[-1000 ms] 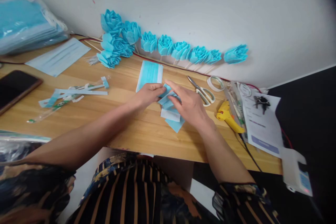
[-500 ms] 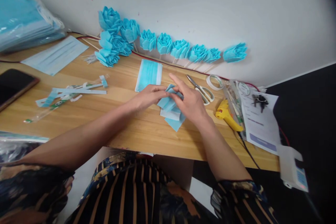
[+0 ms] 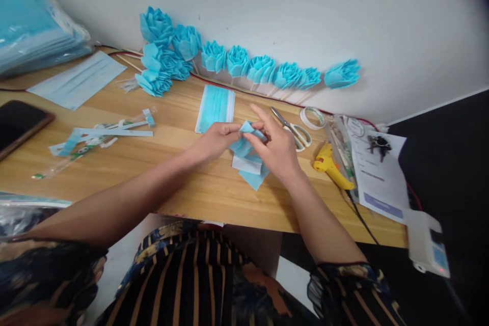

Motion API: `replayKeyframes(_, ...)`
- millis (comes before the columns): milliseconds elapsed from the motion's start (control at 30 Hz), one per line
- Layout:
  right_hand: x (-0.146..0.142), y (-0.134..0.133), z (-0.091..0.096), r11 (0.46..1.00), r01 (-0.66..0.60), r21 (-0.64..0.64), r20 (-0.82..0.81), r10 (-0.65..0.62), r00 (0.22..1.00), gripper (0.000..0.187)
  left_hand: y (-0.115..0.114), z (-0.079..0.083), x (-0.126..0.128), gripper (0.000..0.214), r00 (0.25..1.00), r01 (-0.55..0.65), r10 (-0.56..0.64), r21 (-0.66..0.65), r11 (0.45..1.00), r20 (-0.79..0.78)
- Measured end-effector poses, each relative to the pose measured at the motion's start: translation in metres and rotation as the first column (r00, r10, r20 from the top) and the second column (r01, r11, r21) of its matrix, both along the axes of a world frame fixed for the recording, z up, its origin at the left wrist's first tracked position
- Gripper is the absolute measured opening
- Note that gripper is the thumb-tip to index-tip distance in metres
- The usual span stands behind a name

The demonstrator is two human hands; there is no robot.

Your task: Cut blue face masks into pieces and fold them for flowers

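Note:
Between my two hands is a small folded piece of blue mask fabric (image 3: 246, 127), its tip pointing up. My left hand (image 3: 219, 138) pinches its left side with thumb and forefinger. On the other side, my right hand (image 3: 275, 145) grips it between thumb and fingers, the forefinger stretched upward. Below the hands, more cut fabric pieces (image 3: 252, 175), pale and blue, lie on the table (image 3: 206, 188). Just behind my left hand sits a stack of blue mask sheets (image 3: 216, 107). Scissors (image 3: 292, 128) with white handles lie to the right of my right hand.
Blue fabric flowers (image 3: 262, 69) on sticks lean along the wall. At right are a tape roll (image 3: 312, 118), a yellow glue gun (image 3: 331, 167) with a cord, and keys (image 3: 380, 146) on paper. Fabric strips (image 3: 114, 132), a phone (image 3: 23, 125) and bagged masks (image 3: 38, 25) occupy the left.
My fingers have shifted on the small fabric piece, and its pointed tip now shows more plainly between them. My left fingers have curled in closer.

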State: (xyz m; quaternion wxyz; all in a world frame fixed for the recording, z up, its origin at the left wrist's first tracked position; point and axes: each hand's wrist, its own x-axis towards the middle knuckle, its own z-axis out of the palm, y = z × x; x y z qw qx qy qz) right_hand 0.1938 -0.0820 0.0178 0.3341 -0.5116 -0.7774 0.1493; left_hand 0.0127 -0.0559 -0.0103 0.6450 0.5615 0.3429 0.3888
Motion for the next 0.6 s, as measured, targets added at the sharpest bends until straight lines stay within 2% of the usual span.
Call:
replayKeyframes(133,0.001,0.004,-0.006,0.998,0.006,-0.068,-0.066,-0.011,0.998,0.073,0.001,-0.002,0.0,0.02,0.983,-0.021,0.049,-0.152,0.988,0.18)
replayKeyframes(300,0.005,0.009,-0.015,0.992,0.004,-0.126,-0.133,-0.021,0.991,0.069,0.004,-0.001,0.001,0.017,0.942,0.04,0.06,-0.287,0.957,0.33)
replayKeyframes(433,0.007,0.011,-0.018,0.992,0.028,-0.121,-0.192,-0.051,0.98,0.066,0.007,-0.003,0.0,0.016,0.935,0.065,0.054,-0.318,0.946,0.352)
replayKeyframes(600,0.007,0.011,-0.015,0.996,0.074,-0.056,-0.176,-0.083,0.981,0.063,0.01,-0.007,-0.003,0.022,0.954,0.042,0.04,-0.266,0.963,0.296)
